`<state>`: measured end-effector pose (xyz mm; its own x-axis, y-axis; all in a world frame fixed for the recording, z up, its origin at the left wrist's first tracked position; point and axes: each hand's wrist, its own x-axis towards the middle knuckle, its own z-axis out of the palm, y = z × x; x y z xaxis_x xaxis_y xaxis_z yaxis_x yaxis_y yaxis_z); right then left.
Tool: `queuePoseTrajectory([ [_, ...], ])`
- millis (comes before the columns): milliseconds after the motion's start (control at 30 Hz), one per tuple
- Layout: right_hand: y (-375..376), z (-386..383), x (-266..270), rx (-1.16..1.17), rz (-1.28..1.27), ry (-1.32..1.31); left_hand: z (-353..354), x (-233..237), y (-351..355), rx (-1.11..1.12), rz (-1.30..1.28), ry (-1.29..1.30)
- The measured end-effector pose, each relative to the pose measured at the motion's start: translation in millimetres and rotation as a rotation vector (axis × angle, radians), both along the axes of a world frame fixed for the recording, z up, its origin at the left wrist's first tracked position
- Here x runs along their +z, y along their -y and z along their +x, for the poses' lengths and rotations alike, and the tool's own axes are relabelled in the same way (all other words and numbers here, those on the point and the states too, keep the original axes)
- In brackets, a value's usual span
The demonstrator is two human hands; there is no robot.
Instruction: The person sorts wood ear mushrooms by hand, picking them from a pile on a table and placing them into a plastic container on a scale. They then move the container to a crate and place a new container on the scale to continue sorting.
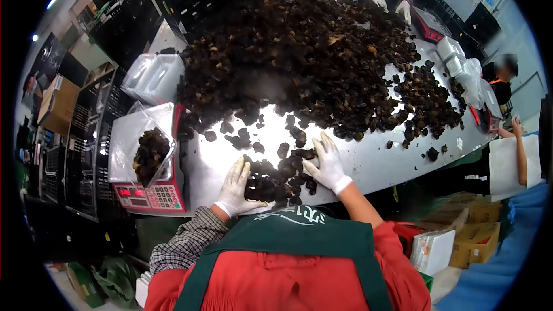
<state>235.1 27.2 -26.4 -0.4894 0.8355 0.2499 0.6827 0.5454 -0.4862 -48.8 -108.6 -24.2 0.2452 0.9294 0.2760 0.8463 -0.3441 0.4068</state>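
Observation:
Both my hands wear white gloves and rest on a small heap of dark dried mushrooms (280,179) at the near edge of a steel table (368,164). My left hand (236,187) cups the heap's left side, fingers spread. My right hand (326,163) lies on its right side, fingers apart. A much larger pile of the same mushrooms (299,52) covers the table beyond. To the left, a clear plastic box (144,150) partly filled with mushrooms sits on a red scale (151,196).
Stacked clear boxes (152,78) stand behind the scale. Another person's gloved hands (391,6) work at the table's far side by a second scale (431,26). A person stands at the right edge. Cardboard boxes (475,242) sit on the floor right. Black crates line the left.

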Motion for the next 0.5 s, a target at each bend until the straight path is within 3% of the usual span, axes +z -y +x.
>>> queuePoseTrajectory([
  [100,-42.9,-40.7,-4.5,0.118,0.117,0.004,-1.1,-3.1,-2.2,0.009,-0.039,0.007],
  [200,-60.4,-60.6,8.2,0.180,0.095,0.182,3.4,1.6,-16.5,0.013,-0.042,-0.007],
  [333,-39.3,-39.5,13.6,0.416,-0.002,-0.014,7.0,7.4,-35.0,-0.078,-0.117,-0.057],
  [500,-2.4,-11.7,4.1,0.446,0.000,-0.032,7.9,8.5,-34.3,-0.157,-0.099,0.005],
])
